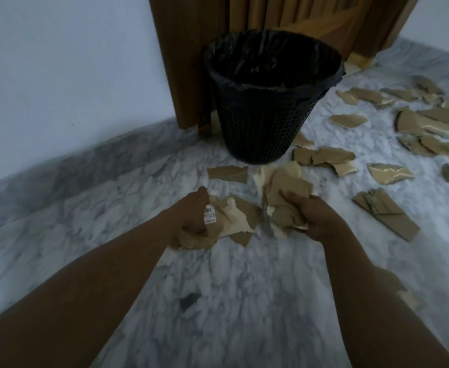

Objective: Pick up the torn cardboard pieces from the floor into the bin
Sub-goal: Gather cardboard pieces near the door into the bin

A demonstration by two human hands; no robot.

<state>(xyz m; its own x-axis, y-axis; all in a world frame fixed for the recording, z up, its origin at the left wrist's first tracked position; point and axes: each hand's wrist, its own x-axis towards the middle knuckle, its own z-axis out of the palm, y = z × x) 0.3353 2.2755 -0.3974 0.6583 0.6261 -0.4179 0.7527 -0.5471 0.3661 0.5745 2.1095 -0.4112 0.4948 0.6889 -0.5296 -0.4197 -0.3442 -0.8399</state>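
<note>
My left hand (191,221) grips a bunch of torn cardboard pieces (234,219), one with a white barcode sticker. My right hand (313,216) grips another bunch of brown and cream cardboard scraps (284,192). Both hands hover above the marble floor, a short way in front of the black mesh bin (266,123), which has a black liner and stands upright against a wooden door. Several more torn cardboard pieces (332,155) lie scattered on the floor to the right of the bin, and one piece (227,173) lies just in front of it.
The wooden door (191,49) and a white wall (58,75) close off the space behind and left of the bin. A long folded cardboard strip (385,213) lies at the right. A small dark scrap (189,300) sits on the marble floor (111,208) between my forearms.
</note>
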